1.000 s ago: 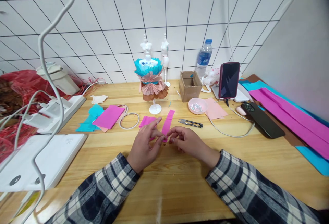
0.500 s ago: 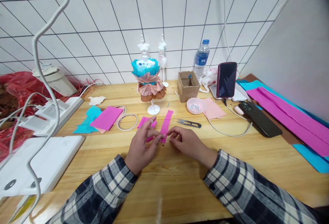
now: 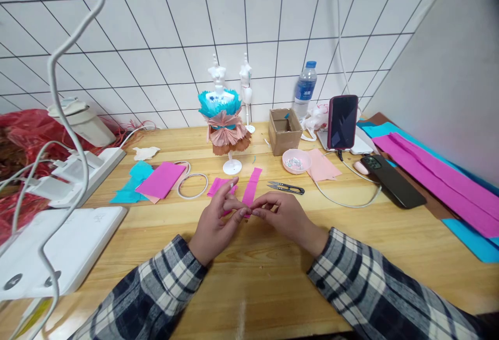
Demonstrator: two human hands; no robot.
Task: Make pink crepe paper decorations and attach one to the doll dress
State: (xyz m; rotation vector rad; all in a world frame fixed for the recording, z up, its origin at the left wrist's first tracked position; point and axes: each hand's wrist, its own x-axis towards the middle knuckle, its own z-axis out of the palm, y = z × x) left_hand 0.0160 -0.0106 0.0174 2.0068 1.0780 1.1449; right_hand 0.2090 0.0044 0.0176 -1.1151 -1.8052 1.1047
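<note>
My left hand (image 3: 219, 215) and my right hand (image 3: 284, 215) meet over the table, each with thumb and index finger pinched together. Whatever lies between their touching fingertips is too small to make out. Just beyond the fingertips, a magenta paper strip (image 3: 252, 184) lies on the wood, its near end partly covered by my fingers. Behind my left hand sits a smaller folded magenta piece (image 3: 218, 187), half hidden. A pair of thread snips (image 3: 286, 187) rests beyond my right hand. Farther back, a white mannequin stand wears a ruffled paper dress (image 3: 225, 121) in blue, pink and brown.
A pink dish of beads (image 3: 297, 168), a cardboard box (image 3: 284, 140) and a water bottle (image 3: 305, 88) stand at the back right. Phones (image 3: 393, 181) and long crepe paper sheets (image 3: 436, 181) lie right. At left are folded paper (image 3: 161, 180), a coiled cable (image 3: 194, 194) and a power strip (image 3: 83, 173).
My right hand has moved slightly left, so its fingertips now touch those of my left hand. Its fingers have closed from a looser curl into a pinch. The left hand stays nearly still.
</note>
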